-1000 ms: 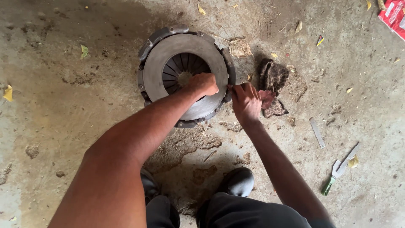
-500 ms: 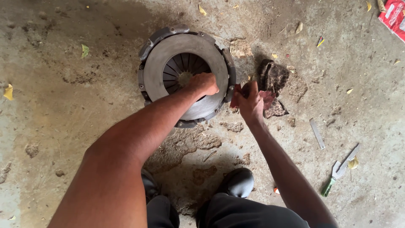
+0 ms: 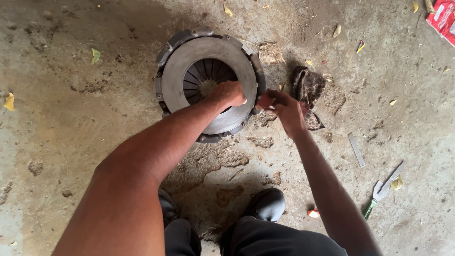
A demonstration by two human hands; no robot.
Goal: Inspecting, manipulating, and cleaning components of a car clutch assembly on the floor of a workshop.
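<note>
Your left hand (image 3: 231,93) is curled into a loose fist and rests on the flat grey ring of the clutch pressure plate (image 3: 208,83), at the ring's inner edge on the side nearest you; whether the fingers pinch anything there cannot be told. Your right hand (image 3: 283,108) sits just beside the plate's right rim, fingers bent toward the rim, and what they grip, if anything, is hidden. The two hands are close but apart. The plate lies flat on the dirty concrete floor (image 3: 71,118), straight ahead of your knees. Just right of the plate, behind your right hand, lies a dark crumpled rag (image 3: 308,85). Farther right of the plate lie a thin flat metal strip (image 3: 356,150) and, beyond it, a green-handled tool (image 3: 382,191). Your black shoe (image 3: 268,204) stands on the near side of the plate.
</note>
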